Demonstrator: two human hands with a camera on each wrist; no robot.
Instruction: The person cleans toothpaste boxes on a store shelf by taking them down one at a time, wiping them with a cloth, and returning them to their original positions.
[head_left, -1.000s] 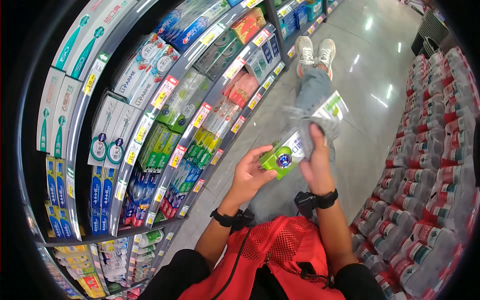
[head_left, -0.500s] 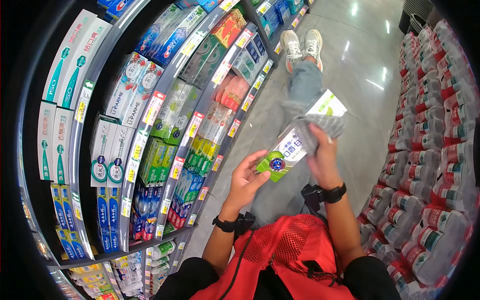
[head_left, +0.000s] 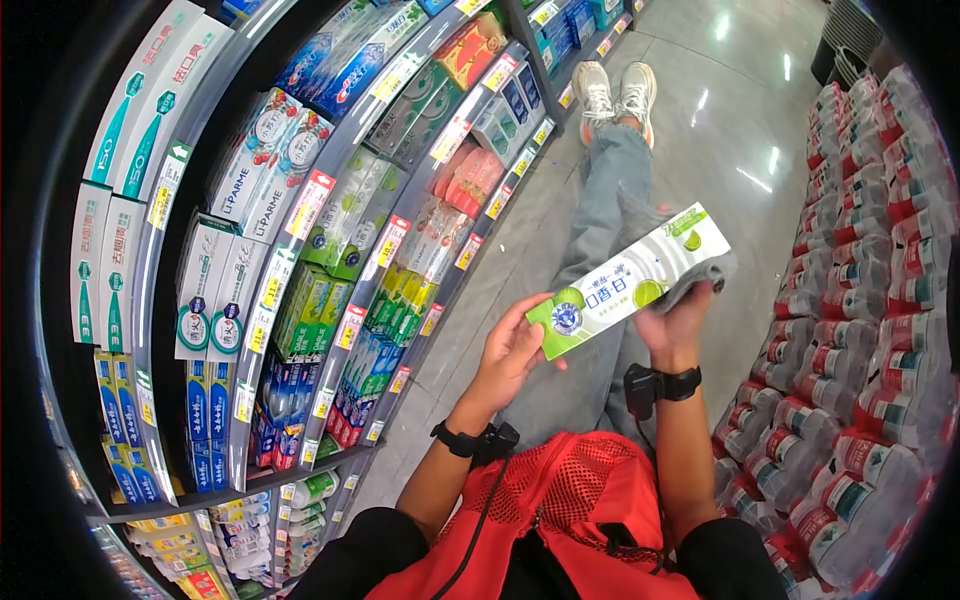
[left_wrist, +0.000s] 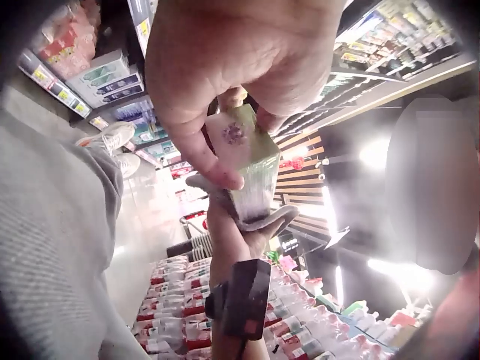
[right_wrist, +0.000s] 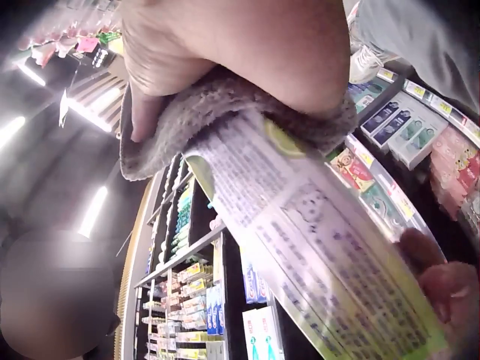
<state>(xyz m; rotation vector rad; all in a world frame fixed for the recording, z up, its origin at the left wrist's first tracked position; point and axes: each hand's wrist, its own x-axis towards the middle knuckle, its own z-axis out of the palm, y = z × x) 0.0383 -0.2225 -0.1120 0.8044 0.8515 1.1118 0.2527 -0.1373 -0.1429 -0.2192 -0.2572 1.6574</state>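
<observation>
A white and green toothpaste box (head_left: 640,280) with lime pictures slants across the head view, over the person's legs. The left hand (head_left: 513,352) grips its green lower-left end between thumb and fingers. Near the other end, the right hand (head_left: 678,325) holds a grey cloth (head_left: 712,275) against the box's lower edge. In the right wrist view, the cloth (right_wrist: 240,105) wraps over the box (right_wrist: 315,240) under the right hand (right_wrist: 240,45), and small print covers the side facing the camera. The left hand (left_wrist: 240,67) pinches the box's end (left_wrist: 240,139) in the left wrist view.
Shelves of boxed toothpaste (head_left: 270,165) with price-tag rails (head_left: 310,210) curve along the left. Stacked packs of bottles with red labels (head_left: 850,370) line the right. Between them is a shiny grey floor (head_left: 720,130), with the person's legs and shoes (head_left: 615,95) stretched out.
The right hand with the cloth has moved off the front of the box to its lower right edge, uncovering the printed face. The left hand keeps its hold on the green end.
</observation>
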